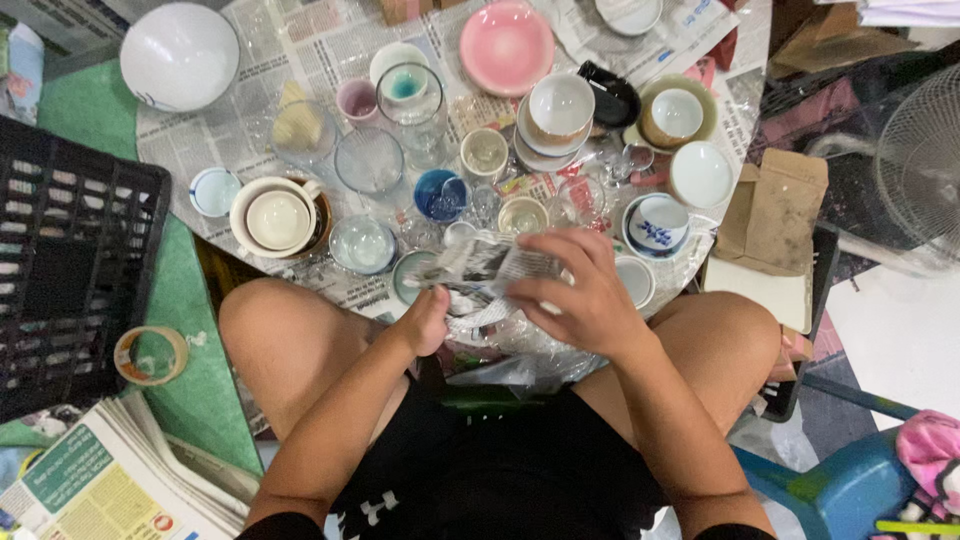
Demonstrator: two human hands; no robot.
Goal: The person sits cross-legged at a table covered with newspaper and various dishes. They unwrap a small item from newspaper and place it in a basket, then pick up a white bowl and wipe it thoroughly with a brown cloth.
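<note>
Round table [200,150], covered w/ newspaper sheets, fills the top of the head view; black plastic crate [70,270] sits at its left on a green mat [190,390]. Stack of newspapers [110,480] lies bottom left, w/ a tape roll [150,355] just above it. Wire fan [925,160] at the right edge, flat cardboard pieces [775,215] beside the table.

On the table, big to small: white bowl [180,55] top left, pink plate [507,47] top centre, cream cup stack [278,217] on a brown saucer, clear glass [410,100], blue-patterned cup [657,222], small blue bowl [440,193].

Person sits w/ 2 bare knees up against the table's near edge, both forearms angled in toward the middle.

Right hand [580,290] is palm-down, wrist bent inward, fingers curled over and pressing on a crumpled newspaper-wrapped bundle [485,265]. Left hand [428,318] is lower, thumb side up, closed against the bundle's left underside, pinching the paper; fingertips hidden.

The bundle sits between the 2 hands, at the near edge of the table, just above the lap. What's inside the paper can't be told.
</note>
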